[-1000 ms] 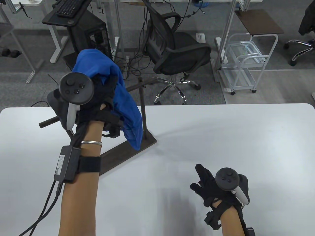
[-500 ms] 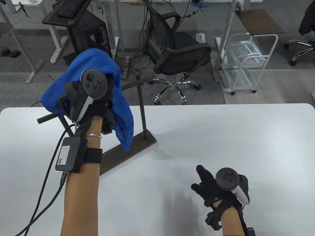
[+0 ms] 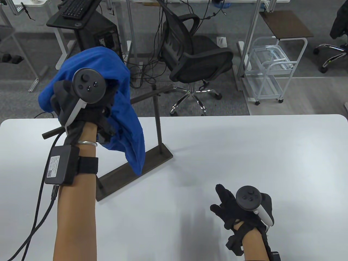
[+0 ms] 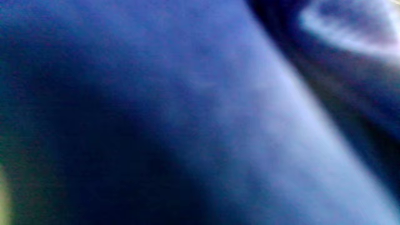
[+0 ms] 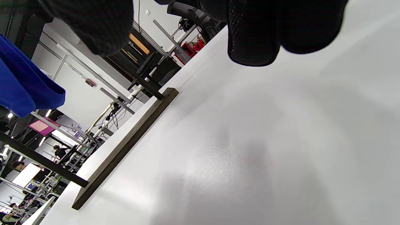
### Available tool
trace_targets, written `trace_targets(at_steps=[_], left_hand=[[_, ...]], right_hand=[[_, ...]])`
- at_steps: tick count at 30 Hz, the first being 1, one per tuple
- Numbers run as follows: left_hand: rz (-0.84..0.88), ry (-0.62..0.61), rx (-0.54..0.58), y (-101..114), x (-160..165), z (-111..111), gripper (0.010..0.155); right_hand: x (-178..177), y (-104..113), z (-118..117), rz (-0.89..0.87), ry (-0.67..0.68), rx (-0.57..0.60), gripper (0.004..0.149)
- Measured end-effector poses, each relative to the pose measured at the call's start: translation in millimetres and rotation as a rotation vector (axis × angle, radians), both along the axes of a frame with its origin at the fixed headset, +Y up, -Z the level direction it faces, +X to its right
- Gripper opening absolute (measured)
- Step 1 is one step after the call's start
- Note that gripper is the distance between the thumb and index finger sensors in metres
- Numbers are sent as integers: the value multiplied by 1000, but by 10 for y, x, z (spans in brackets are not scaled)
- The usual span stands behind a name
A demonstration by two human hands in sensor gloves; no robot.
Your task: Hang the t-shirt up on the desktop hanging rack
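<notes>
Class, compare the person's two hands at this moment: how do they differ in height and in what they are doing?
The left hand is raised above the rack, gripping the blue t-shirt; the right hand stays low over the table, holding nothing. The left fingers are buried in cloth; the right fingers are spread. Both wear black gloves with trackers.

Black mesh sensor gloves (image 3: 233,209), round-topped dark trackers (image 3: 88,85), silver bangle (image 3: 87,142), strapped black box (image 3: 61,168) with cables (image 3: 35,225).
</notes>
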State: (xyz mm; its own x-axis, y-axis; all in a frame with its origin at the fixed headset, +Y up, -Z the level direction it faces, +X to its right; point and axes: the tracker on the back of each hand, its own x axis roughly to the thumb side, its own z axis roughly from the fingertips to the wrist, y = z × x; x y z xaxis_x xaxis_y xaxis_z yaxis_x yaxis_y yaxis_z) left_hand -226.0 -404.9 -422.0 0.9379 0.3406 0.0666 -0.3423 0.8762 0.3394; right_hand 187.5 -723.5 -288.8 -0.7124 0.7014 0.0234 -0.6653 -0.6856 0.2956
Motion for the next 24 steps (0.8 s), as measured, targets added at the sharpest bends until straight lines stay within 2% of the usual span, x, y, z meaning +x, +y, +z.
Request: trace_targets(at_steps=[2, 4, 8, 13, 15, 17, 18, 24], left_hand=[[97, -10, -41, -72, -18, -59, 68], [121, 2, -76, -126, -25, -111, 68], [108, 56, -208, -216, -19, -186, 70], [68, 174, -274, -265, -59, -195, 74], [62, 206, -372, -287, -81, -207, 80], [71, 239, -552, -311, -115, -197, 85], [70, 234, -575, -307, -123, -187, 86], [-49, 315, -369, -137, -110, -17, 80]], right_hand=[[18, -13, -1, -7, -6, -12, 77], [31, -20, -2, -11, -9, -16, 77], [40, -24, -8, -18, -10, -22, 76], [42, -31, -10, -15, -9, -33, 76], [47, -34, -8, -15, -10, -43, 76], [63, -36, -6, -18, -19, -43, 76], [70, -34, -5, -20, -23, -42, 77], [78, -64, -26, -29, -18, -58, 77]])
